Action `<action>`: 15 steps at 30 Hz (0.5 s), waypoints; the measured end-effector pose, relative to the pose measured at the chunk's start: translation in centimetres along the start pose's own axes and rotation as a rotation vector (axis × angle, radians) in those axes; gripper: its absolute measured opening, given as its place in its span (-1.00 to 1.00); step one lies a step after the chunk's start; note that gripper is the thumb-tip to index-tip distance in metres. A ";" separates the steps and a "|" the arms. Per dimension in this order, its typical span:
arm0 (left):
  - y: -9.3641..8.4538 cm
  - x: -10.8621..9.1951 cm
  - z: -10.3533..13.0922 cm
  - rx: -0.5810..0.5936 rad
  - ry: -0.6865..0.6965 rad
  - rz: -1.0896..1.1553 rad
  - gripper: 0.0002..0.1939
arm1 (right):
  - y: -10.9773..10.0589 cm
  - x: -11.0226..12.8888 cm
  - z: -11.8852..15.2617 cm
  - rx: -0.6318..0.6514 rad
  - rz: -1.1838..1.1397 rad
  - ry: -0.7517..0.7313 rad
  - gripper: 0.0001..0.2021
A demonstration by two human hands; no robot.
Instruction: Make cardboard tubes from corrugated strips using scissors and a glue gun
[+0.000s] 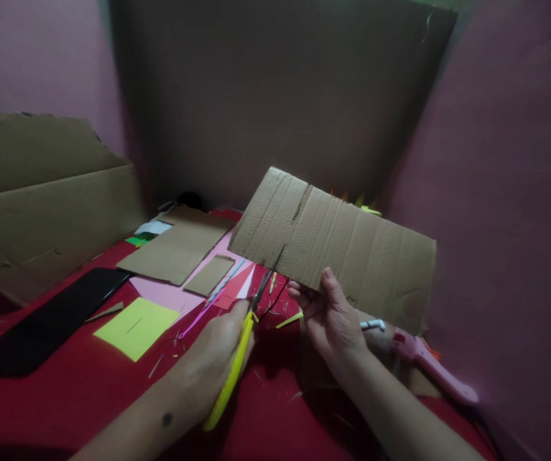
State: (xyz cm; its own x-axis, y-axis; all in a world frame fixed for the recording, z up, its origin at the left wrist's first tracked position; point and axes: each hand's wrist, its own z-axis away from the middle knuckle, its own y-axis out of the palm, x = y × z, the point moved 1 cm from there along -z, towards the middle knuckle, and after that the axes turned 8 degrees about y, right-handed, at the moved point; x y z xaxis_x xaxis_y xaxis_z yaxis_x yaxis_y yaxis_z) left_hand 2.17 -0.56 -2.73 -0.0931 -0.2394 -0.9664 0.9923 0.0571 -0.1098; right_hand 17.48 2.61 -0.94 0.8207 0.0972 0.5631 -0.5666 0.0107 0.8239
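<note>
A corrugated cardboard piece [352, 243] is raised above the table, tilted down to the right. My right hand [330, 320] grips its lower edge, thumb on the near face and fingers behind. In my left hand [218, 358] is a pair of scissors [237, 368] with yellow handles. The blades straddle the cardboard's lower edge, with one blade showing in front of it. Above the blade tip, a dark slit runs down from the cardboard's top edge. My left fingers are partly hidden by the handle.
A red-covered table [266, 410] bears scraps, a yellow paper [136, 328], flat cardboard [179, 246] and a long black panel [49, 320]. Large cardboard [49, 205] stands at the left. A pink glue gun [439, 371] lies at the right, near my right forearm.
</note>
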 end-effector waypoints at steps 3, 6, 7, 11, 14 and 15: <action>-1.1 -0.6 0.0 0.002 0.156 -0.223 -0.85 | 0.0 -0.2 -0.1 0.006 -0.010 0.010 -0.81; -1.7 -1.8 0.3 0.039 0.372 -0.816 -0.94 | 0.0 -0.4 -0.2 0.009 -0.026 0.019 -0.79; -1.7 -2.1 0.4 0.061 0.410 -1.009 -0.89 | 0.0 -0.4 -0.3 0.005 -0.029 0.021 -0.79; -1.3 -3.0 0.4 0.125 0.405 -1.275 -0.75 | 0.1 -0.5 -0.6 -0.017 -0.025 0.034 -0.80; -1.2 -2.8 0.2 0.125 0.441 -1.263 -0.74 | 0.1 -0.6 -0.8 -0.041 -0.018 0.037 -0.81; -1.2 -2.6 0.1 0.121 0.455 -1.248 -0.74 | 0.0 -0.7 -0.9 -0.046 -0.014 0.035 -0.81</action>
State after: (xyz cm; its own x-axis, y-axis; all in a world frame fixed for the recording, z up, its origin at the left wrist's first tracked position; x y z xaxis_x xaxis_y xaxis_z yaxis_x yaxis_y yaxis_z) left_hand 1.20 -0.09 -0.04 -0.9339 0.2756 -0.2277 0.2216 -0.0536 -0.9737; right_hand 16.85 3.43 -1.34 0.8261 0.1316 0.5480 -0.5582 0.0578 0.8277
